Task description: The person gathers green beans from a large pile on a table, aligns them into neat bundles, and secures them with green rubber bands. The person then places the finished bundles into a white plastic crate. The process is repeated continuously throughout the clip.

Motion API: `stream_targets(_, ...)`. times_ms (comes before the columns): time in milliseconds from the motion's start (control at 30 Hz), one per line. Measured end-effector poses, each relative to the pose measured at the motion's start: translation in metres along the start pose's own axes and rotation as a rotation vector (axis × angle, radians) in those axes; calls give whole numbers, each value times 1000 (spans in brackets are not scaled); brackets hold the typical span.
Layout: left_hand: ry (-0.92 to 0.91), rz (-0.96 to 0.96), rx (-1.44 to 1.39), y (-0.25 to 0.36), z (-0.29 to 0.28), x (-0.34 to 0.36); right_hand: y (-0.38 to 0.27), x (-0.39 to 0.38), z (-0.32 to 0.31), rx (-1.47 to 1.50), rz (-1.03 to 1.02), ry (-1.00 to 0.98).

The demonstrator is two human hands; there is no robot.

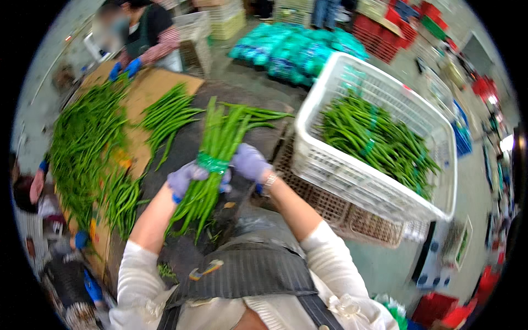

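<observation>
Upright in front of me is a bundle of long thin green pods point(226, 129), wrapped round the middle by a shiny green band point(212, 163). I cannot tell if the pods are beans or chillies. My left hand point(187, 179), in a pale purple glove, closes on the bundle's left side at the band. On its right side my right hand point(250, 163), gloved alike, grips at the same height; some fingertips are hidden behind the pods. Loose pods point(264, 115) lie just beyond the bundle on the dark tabletop point(228, 88).
A white crate point(379, 187) holding banded pod bundles point(374, 129) stands at right on brown crates point(377, 225). Pod heaps point(82, 148) cover the left of the table. A co-worker in blue gloves point(132, 67) stands at far left. Turquoise bags point(291, 49) lie on the floor beyond.
</observation>
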State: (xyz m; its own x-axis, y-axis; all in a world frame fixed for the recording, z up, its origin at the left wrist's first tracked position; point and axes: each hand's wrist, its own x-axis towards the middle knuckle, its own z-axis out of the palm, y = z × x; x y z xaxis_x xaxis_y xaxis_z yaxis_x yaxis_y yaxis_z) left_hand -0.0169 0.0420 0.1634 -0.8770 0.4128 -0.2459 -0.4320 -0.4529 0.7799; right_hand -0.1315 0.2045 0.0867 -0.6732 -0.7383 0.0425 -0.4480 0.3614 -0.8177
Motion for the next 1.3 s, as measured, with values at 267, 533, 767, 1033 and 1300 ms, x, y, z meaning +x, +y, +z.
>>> stream_targets(267, 124, 148, 146, 10, 3, -27, -26, 41, 1, -167, 51, 53)
stream_targets(533, 123, 455, 587, 124, 48, -34, -12, 47, 29, -470, -228, 259)
stream_targets(767, 157, 588, 1822, 158, 196, 159, 11, -82, -3, 204, -98, 94)
stream_targets(1033, -262, 559, 2234, 57, 370, 435, 40, -205, -23, 136, 424, 134)
stream_targets(1300, -416, 15, 2141, -134, 367, 605, 101, -291, 2, 21, 466, 346)
